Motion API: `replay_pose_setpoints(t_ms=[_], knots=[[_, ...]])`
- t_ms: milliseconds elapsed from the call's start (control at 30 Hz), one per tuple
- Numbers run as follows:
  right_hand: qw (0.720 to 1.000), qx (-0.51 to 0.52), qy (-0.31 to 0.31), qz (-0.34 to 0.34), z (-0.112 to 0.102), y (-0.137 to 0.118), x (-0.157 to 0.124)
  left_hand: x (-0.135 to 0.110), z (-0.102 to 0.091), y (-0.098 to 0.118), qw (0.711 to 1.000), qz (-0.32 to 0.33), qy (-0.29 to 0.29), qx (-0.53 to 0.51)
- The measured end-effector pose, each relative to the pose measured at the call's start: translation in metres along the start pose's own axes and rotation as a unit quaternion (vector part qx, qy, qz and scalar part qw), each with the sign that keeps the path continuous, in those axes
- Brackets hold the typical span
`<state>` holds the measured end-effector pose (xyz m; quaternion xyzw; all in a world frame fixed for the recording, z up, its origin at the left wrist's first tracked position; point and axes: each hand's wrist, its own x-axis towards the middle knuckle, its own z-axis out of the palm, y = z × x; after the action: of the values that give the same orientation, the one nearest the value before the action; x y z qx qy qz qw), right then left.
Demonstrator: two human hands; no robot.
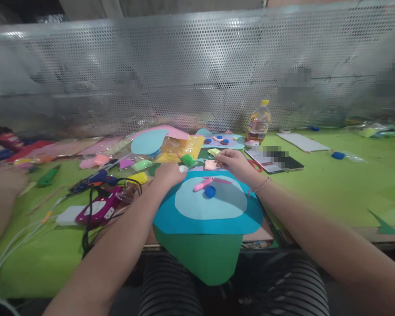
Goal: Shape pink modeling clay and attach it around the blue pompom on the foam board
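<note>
My left hand (170, 174) is closed above the far left edge of the blue paper sheet (164, 219); a small whitish lump (182, 168) shows at its fingertips. Pinched together, the fingers of my right hand (231, 162) are beside a peach piece of clay (210, 165). What either hand grips is hidden or too small to name. A pale blue paper shape (191, 206) lies on the blue sheet. On it are a blue clay disc (210, 192) and a pink tool-like stick (203, 184). Beyond my right fingers lies a pale yellow packet (213, 152).
Left of me are a glue gun (92, 181), a purple power strip (100, 210), cables and several clay packets. Another person's hand (6, 180) is at far left. A bottle (258, 122), a phone (270, 160) and a white board (303, 142) stand or lie right.
</note>
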<state>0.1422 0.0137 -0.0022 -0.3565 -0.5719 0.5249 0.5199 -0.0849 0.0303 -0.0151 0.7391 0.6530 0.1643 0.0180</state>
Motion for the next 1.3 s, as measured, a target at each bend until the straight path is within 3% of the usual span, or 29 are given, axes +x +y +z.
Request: replay_pose_setpoints(t_ms=[67, 167, 267, 467, 667, 833, 933, 1133, 1300], knots=[[1.0, 0.005, 0.002, 0.01, -0.001, 0.002, 0.001, 0.0, 0.0, 0.004, 0.997, 0.031, 0.045, 0.054], [1.0, 0.0, 0.006, 0.025, -0.002, 0.007, 0.004, -0.004, -0.001, 0.018, 0.982, 0.173, 0.069, 0.018], [0.999, -0.021, 0.007, 0.033, -0.004, 0.011, 0.007, -0.012, 0.002, 0.032, 0.962, 0.254, -0.02, -0.096], [0.994, -0.106, -0.01, -0.005, -0.006, 0.011, 0.007, -0.013, 0.017, 0.036, 0.948, 0.285, -0.102, -0.098], [0.988, -0.153, -0.017, -0.019, -0.005, 0.008, 0.004, -0.009, 0.02, 0.031, 0.945, 0.276, -0.116, -0.134], [0.995, -0.093, -0.023, -0.012, -0.004, 0.005, 0.003, -0.012, 0.018, 0.035, 0.947, 0.249, -0.12, -0.161], [0.997, -0.059, -0.041, 0.003, -0.005, 0.004, 0.004, -0.012, 0.017, 0.036, 0.948, 0.194, -0.115, -0.225], [0.994, -0.097, -0.049, -0.003, -0.007, 0.003, 0.005, -0.007, 0.017, 0.034, 0.894, 0.11, -0.15, -0.409], [0.973, -0.218, -0.046, -0.058, -0.008, 0.002, 0.005, -0.006, 0.017, 0.036, 0.886, 0.094, -0.142, -0.431]])
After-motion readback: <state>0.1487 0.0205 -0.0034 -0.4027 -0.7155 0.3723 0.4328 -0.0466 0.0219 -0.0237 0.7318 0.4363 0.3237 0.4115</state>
